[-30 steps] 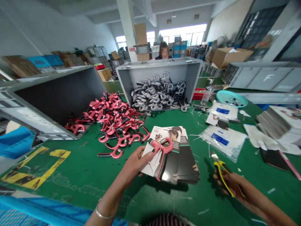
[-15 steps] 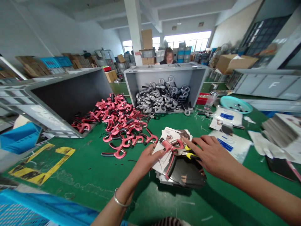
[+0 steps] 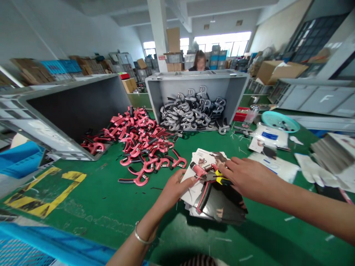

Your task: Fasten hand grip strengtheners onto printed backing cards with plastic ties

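A red-and-black hand grip strengthener (image 3: 204,197) lies on a printed card (image 3: 188,186), the top one of a stack of cards. At the card's left edge my left hand (image 3: 176,186) is closed, its thumb on top beside the strengthener's handle. My right hand (image 3: 244,177) is closed around the yellow-and-black handles of a pair of pliers (image 3: 222,179). The jaws point left across the strengthener, close to my left thumb. Whether they are closed on something is too small to tell.
Red strengtheners (image 3: 141,136) spill from a tipped grey crate (image 3: 94,87) on the left. Grey ones (image 3: 188,114) fill another crate (image 3: 235,96) ahead. To the right are plastic bags (image 3: 267,136), a turquoise tray (image 3: 295,127), a glove (image 3: 310,170) and card stacks (image 3: 330,153). A person (image 3: 199,62) sits beyond.
My right hand has shifted slightly left, carrying the pliers' jaws across the strengthener toward my left thumb. My left hand keeps its hold on the card. The camera view has tilted a little.
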`<state>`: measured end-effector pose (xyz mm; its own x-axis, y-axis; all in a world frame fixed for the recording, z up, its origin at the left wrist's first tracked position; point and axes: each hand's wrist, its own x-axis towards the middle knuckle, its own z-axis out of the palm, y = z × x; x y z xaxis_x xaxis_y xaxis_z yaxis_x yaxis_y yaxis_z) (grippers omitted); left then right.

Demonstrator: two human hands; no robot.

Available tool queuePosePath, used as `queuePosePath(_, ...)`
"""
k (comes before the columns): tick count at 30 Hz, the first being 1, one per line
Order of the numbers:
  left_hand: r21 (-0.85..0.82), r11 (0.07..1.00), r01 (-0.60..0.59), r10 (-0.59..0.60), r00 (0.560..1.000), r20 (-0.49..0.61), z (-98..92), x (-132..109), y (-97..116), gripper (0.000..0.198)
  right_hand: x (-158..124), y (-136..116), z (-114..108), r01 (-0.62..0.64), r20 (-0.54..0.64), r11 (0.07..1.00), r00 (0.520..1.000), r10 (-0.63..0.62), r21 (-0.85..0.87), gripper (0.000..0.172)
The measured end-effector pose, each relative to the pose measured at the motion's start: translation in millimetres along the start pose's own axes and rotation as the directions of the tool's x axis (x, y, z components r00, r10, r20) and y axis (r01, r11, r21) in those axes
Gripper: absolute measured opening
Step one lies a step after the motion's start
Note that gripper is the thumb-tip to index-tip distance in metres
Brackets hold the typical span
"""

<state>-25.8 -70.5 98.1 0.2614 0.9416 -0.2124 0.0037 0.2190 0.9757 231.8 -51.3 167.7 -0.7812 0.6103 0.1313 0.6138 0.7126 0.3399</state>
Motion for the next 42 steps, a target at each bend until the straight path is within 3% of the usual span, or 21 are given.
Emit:
queuePosePath(7, -0.038, 0.999, 0.003, -0.002, 1.0, 0.016, 0.3, 0.3, -2.0, 0.043, -10.1, 4.4, 22.5, 0.043, 0.012, 0.987, 0.999, -0.045, 0.157, 0.038)
queuePosePath(13, -0.05, 0.999, -0.005, 0.006, 1.0, 0.011, 0.8, 1.9, -0.4, 0.044, 4.9, 1.9, 12.3, 0.1, -0.1, 0.994, 0.99, -0.097, 0.033, 0.049)
queuePosePath(18, -0.036, 0.999, -0.011, 0.011, 1.0, -0.003, 1.9, 4.5, -2.6, 0.045, 24.5, -5.7, 5.7, 0.13, -0.099, 0.991, 0.987, -0.127, 0.025, 0.05)
queuePosePath(25, -0.018, 1.0, -0.002, 0.002, 1.0, -0.012, 0.3, 6.7, -4.8, 0.05, 29.7, -10.4, 11.9, 0.169, -0.119, 0.985, 0.979, -0.166, 0.018, 0.049)
queuePosePath(31, -0.023, 0.999, -0.025, 0.024, 0.999, -0.03, -2.4, 4.4, -9.9, 0.048, 32.9, -4.5, 20.8, 0.263, -0.155, 0.963, 0.956, -0.25, 0.065, 0.037)
queuePosePath(36, -0.072, 0.997, -0.035, 0.032, 0.999, -0.034, 3.1, 8.4, -8.1, 0.045, 31.2, -9.9, 26.1, 0.297, -0.259, 0.94, 0.933, -0.25, 0.165, 0.047)
queuePosePath(39, -0.125, 0.991, -0.043, 0.033, 0.996, -0.08, -17.4, 3.3, -5.7, 0.047, 13.0, -1.0, 36.3, 0.19, -0.291, 0.957, 0.949, -0.122, 0.22, 0.05)
queuePosePath(41, -0.121, 0.991, -0.065, 0.036, 0.973, -0.227, -44.8, -19.4, 2.6, 0.05, -13.1, 11.9, 53.5, -0.078, -0.249, 0.962, 0.957, 0.146, 0.262, 0.046)
queuePosePath(42, -0.097, 0.993, -0.073, 0.037, 0.944, -0.328, -59.7, -37.7, 9.5, 0.052, -30.7, 17.7, 65.3, -0.26, -0.208, 0.924, 0.923, 0.323, 0.281, 0.043)
